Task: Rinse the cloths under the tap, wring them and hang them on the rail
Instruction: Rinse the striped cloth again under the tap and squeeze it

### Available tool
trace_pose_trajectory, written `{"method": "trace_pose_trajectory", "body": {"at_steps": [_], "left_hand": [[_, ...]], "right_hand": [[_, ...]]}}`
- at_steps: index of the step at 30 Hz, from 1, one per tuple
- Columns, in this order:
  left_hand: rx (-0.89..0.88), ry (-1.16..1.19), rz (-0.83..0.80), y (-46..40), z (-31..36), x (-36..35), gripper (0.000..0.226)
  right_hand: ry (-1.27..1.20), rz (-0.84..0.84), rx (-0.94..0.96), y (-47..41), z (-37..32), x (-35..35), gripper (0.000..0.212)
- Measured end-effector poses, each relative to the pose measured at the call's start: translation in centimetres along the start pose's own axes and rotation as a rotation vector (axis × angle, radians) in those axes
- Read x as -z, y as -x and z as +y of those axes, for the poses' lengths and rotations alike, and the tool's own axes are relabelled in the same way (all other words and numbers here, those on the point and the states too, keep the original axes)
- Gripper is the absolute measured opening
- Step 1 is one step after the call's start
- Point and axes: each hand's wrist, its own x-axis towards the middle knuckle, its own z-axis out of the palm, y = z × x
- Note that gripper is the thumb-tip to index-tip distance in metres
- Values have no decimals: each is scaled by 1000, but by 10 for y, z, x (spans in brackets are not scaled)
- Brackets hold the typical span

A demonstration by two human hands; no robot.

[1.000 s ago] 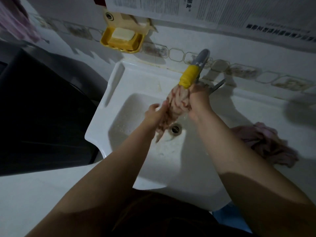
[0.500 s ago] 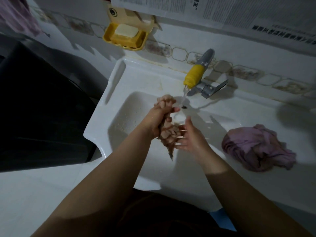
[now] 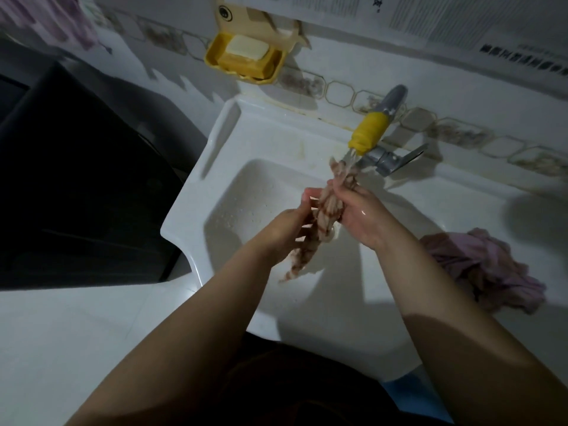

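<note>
At the frame's centre, both hands grip a twisted patterned cloth [image 3: 325, 216] over the sink [image 3: 215, 192], its top end under the tap [image 3: 373, 130]. The left hand [image 3: 285, 229] curls its fingers round the lower part; the right hand [image 3: 359, 210] wraps the upper part. A pink cloth [image 3: 491, 272] lies bunched on the counter [image 3: 61, 333] at right.

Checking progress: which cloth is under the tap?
The twisted patterned cloth, gripped by both hands; the crumpled pink cloth lies on the counter, right of the basin.
</note>
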Motion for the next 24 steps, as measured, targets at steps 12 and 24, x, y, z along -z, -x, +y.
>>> {"method": "trace_pose_trajectory", "body": {"at_steps": [12, 24], "left_hand": [[-510, -225, 272, 1, 15, -13, 26], [-298, 531, 288, -8, 16, -3, 17]], "right_hand": [[601, 37, 154, 17, -14, -4, 40], [297, 532, 382, 24, -14, 12, 28]]}}
